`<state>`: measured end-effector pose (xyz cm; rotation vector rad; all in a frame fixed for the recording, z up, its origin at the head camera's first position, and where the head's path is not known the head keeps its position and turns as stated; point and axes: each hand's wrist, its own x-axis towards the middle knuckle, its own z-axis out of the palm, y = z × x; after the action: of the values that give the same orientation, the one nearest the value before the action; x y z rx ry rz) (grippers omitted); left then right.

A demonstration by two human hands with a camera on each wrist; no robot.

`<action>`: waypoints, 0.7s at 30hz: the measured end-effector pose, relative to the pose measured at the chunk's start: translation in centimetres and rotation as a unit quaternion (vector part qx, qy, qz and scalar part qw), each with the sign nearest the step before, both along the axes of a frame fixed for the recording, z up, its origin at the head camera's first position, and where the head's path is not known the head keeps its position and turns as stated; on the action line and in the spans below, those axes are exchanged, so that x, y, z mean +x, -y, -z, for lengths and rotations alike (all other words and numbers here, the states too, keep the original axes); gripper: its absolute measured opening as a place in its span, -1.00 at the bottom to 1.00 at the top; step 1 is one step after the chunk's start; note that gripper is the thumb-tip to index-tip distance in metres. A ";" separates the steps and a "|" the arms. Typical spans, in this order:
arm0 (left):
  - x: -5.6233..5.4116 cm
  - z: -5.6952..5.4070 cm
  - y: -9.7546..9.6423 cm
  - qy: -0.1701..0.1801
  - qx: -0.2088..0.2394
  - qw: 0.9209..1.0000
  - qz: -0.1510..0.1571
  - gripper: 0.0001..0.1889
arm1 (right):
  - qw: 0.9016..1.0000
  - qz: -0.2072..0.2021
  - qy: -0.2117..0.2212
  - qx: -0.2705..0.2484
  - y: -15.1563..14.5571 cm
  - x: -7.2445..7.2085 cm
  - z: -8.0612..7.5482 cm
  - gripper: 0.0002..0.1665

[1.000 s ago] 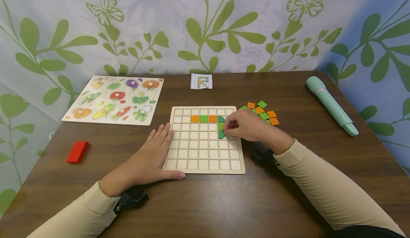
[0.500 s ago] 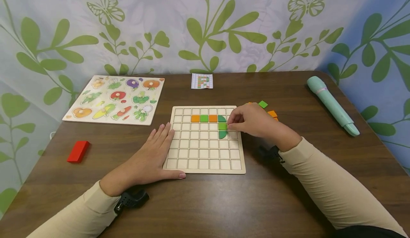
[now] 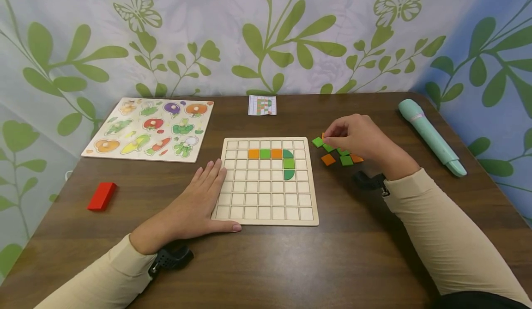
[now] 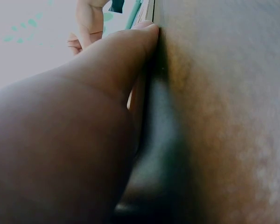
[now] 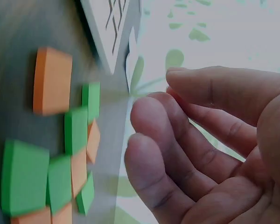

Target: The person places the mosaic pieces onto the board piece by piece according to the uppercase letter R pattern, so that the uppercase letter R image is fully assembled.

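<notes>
- Hovering over the loose tiles (image 3: 346, 160), the right hand (image 3: 359, 136) curves its fingers (image 5: 147, 114), nothing visible between them and the thumb.
- Orange and green, the tiles lie between the grid board (image 3: 266, 223) and the right edge of the tabletop (image 3: 287, 263), several touching.
- Resting on the board's side toward the tabletop's left edge, the left hand (image 3: 195, 202) keeps fingers straight, gripping nothing.
- Small and block-like, the tiles look light, stiff and sturdy, probably smooth enough to skid when nudged.
- Best hold, by judgement: a thumb-and-finger pinch across opposite sides. An orange tile (image 3: 328, 160), toward the tabletop's near edge, sits apart with sides free; crowded neighbours offer less purchase.
</notes>
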<state>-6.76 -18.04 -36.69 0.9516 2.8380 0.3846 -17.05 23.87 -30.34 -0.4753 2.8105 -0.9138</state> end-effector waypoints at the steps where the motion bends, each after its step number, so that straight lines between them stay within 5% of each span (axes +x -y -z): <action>1: 0.0 0.0 0.0 0.000 0.000 1.000 0.000 0.44 | 1.000 0.006 -0.001 0.003 -0.3 -0.1 0.0 -0.84; 21: -0.1 -0.2 -0.1 0.000 -0.003 1.000 -0.001 0.44 | 0.997 -0.041 0.006 0.070 -1.3 -1.0 0.4 -0.75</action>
<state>-6.82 -17.94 -36.48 0.9475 2.8387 0.3764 -18.02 25.16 -30.75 -0.5581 2.7966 -0.6945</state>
